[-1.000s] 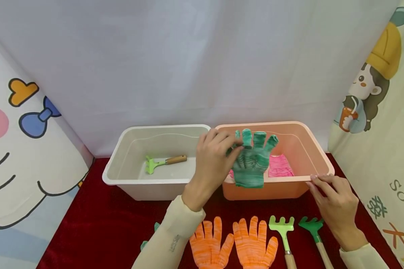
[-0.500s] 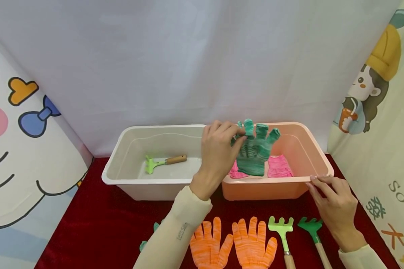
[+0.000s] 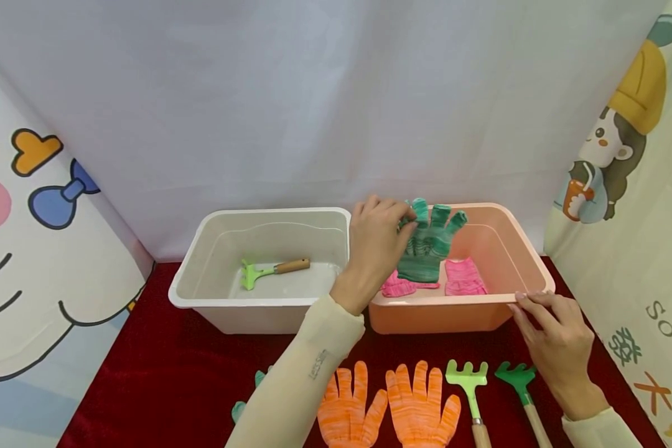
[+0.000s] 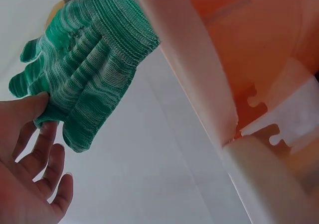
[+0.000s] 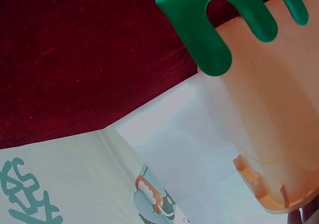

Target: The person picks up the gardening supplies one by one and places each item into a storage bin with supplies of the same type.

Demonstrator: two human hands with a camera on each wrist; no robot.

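Note:
My left hand (image 3: 376, 249) pinches a green striped knit glove (image 3: 425, 249) by its finger end, thumb against fingers. The glove hangs cuff down over the orange plastic bin (image 3: 442, 317). In the left wrist view the glove (image 4: 94, 59) is spread out beside the bin's rim, with the left hand (image 4: 35, 164) at its fingertips. My right hand (image 3: 560, 342) grips the near right rim of that bin between thumb and fingers. Inside the bin lie pink gloves (image 3: 465, 277), one partly hidden behind the left hand and the green glove.
A white bin (image 3: 257, 303) on the left contains a light green hand rake (image 3: 274, 270). In front on the red cloth (image 3: 162, 373) are two orange gloves (image 3: 422, 404), a light green rake (image 3: 470, 386) and a dark green rake (image 3: 523, 386). Another green glove (image 3: 238, 410) is mostly behind the left forearm.
My left hand has carried the green glove up and back, slightly right, from the orange bin's front rim to over its inside. My right hand has stayed at the rim.

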